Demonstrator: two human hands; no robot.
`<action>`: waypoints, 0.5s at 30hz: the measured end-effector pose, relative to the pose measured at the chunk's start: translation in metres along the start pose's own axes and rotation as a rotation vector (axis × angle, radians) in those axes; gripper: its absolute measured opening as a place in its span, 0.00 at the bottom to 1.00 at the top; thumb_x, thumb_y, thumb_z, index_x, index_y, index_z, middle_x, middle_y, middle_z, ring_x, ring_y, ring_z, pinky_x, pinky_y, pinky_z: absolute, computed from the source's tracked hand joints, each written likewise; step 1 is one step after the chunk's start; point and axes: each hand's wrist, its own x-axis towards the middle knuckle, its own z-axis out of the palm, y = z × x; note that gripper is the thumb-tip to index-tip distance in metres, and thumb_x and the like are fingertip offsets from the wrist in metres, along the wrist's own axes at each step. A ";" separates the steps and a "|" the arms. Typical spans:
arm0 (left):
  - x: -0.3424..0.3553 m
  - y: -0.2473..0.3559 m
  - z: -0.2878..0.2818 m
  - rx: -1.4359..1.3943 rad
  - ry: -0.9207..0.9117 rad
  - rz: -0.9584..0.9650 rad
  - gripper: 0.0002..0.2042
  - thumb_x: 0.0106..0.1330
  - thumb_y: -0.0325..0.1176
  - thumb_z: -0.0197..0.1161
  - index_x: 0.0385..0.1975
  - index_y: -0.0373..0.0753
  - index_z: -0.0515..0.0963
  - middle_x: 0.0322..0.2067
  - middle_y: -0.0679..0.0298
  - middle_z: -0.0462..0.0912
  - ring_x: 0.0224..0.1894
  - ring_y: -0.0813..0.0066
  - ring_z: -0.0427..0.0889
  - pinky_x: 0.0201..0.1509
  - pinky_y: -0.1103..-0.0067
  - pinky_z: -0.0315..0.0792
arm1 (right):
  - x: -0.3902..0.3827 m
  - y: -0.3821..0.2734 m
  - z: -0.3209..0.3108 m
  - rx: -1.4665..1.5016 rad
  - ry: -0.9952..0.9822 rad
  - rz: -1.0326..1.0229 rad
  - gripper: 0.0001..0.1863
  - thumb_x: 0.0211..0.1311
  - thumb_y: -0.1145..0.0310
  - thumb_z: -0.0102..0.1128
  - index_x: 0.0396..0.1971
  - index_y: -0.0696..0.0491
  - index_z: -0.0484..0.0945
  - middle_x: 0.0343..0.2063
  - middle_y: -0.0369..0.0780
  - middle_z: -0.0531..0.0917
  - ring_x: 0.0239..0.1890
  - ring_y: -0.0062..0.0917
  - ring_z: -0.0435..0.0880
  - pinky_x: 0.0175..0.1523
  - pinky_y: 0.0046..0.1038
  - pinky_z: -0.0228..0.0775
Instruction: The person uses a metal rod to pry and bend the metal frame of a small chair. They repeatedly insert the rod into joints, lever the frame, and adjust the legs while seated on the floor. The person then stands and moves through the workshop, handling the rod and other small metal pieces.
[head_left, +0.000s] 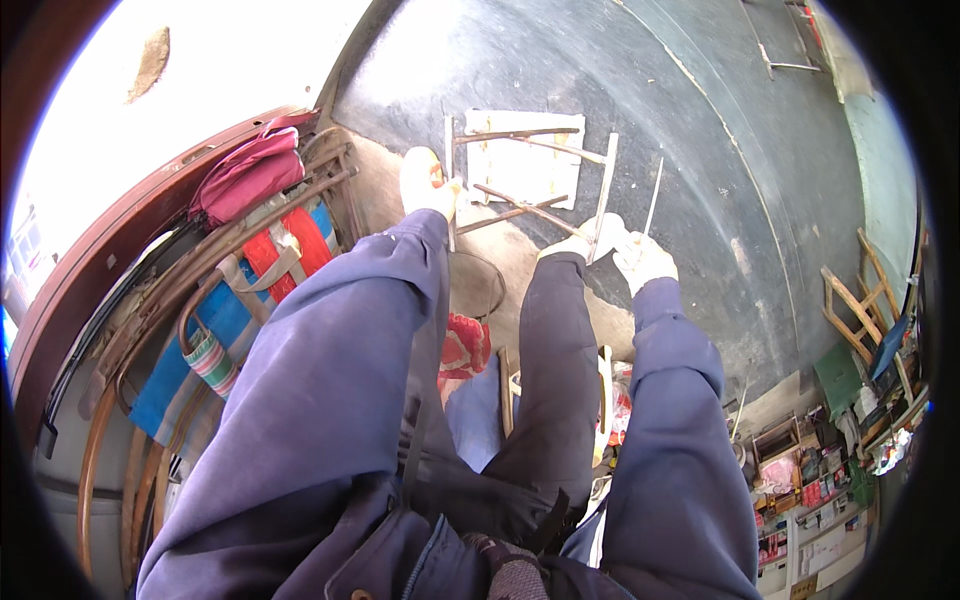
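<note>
Frame (525, 210) upper centre, overlapping white slab (538, 178) in view. Left hand (448, 197) clamped on its left post. Right hand (645, 260), right of centre, pinched on thin rod (655, 195).

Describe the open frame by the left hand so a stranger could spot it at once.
Against the dark floor shows a pale square panel. The frame overlaps it in this view, its left bar at the left hand. Two side bars with thin crossing bars between them set it apart from the solid panel.
</note>
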 end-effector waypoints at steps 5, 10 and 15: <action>0.019 -0.005 0.007 0.059 -0.098 0.092 0.19 0.50 0.18 0.75 0.37 0.33 0.70 0.33 0.60 0.76 0.34 0.74 0.82 0.32 0.74 0.78 | 0.031 -0.013 0.023 -0.105 -0.076 -0.150 0.13 0.79 0.66 0.43 0.46 0.58 0.76 0.42 0.44 0.84 0.38 0.29 0.84 0.38 0.28 0.76; 0.011 0.013 0.008 -0.331 -0.153 -0.198 0.12 0.61 0.33 0.72 0.29 0.35 0.75 0.25 0.62 0.79 0.19 0.71 0.79 0.21 0.74 0.73 | 0.043 -0.020 0.051 -1.063 -0.023 -0.255 0.18 0.70 0.58 0.48 0.49 0.50 0.81 0.46 0.45 0.86 0.51 0.36 0.86 0.56 0.36 0.77; -0.010 0.028 0.004 -0.349 -0.282 -0.643 0.25 0.70 0.59 0.58 0.24 0.42 0.77 0.16 0.64 0.77 0.15 0.68 0.78 0.17 0.76 0.67 | 0.029 -0.041 0.061 -1.105 -0.015 -0.297 0.14 0.65 0.58 0.55 0.43 0.48 0.83 0.39 0.43 0.87 0.45 0.37 0.86 0.52 0.36 0.77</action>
